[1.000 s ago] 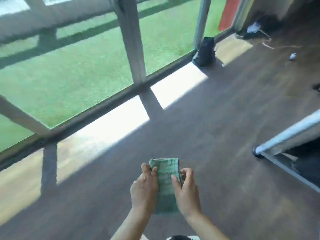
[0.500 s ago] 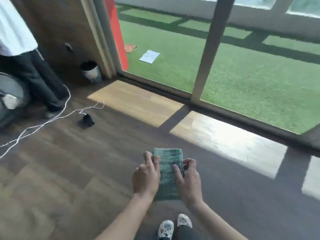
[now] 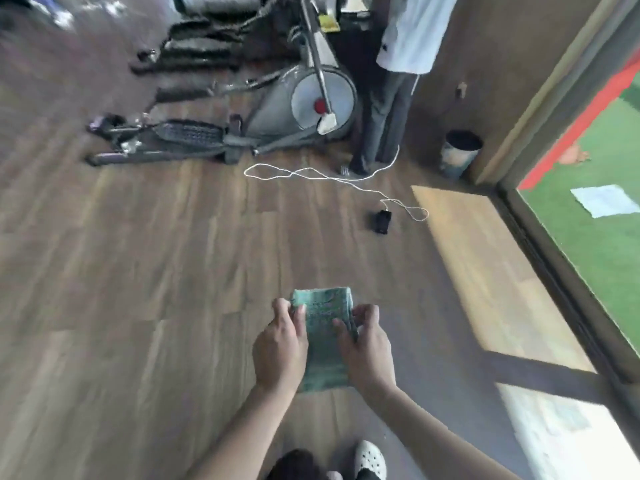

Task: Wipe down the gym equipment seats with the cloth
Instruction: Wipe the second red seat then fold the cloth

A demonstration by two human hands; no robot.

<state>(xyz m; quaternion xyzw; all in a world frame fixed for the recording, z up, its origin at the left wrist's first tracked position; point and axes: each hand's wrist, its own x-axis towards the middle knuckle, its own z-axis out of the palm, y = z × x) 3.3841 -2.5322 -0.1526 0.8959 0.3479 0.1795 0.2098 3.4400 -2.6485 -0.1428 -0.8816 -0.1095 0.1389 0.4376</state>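
Note:
I hold a folded green cloth (image 3: 323, 337) flat in front of me, above the wooden floor. My left hand (image 3: 281, 348) grips its left edge and my right hand (image 3: 367, 348) grips its right edge, thumbs on top. An elliptical trainer (image 3: 277, 112) with a grey flywheel housing stands at the far middle, a few steps away. More dark equipment (image 3: 207, 39) lies blurred behind it. No seat is clearly visible.
A person in a white shirt and grey trousers (image 3: 391, 109) stands beside the trainer. A white cable (image 3: 332, 176) loops across the floor to a small black box (image 3: 382, 221). A bin (image 3: 459, 152) stands by the wall. Glass doors (image 3: 568, 258) run along the right.
My view has swung left from the glass doors and grass to the room with the trainer and the standing person. Both hands keep the same hold on the cloth.

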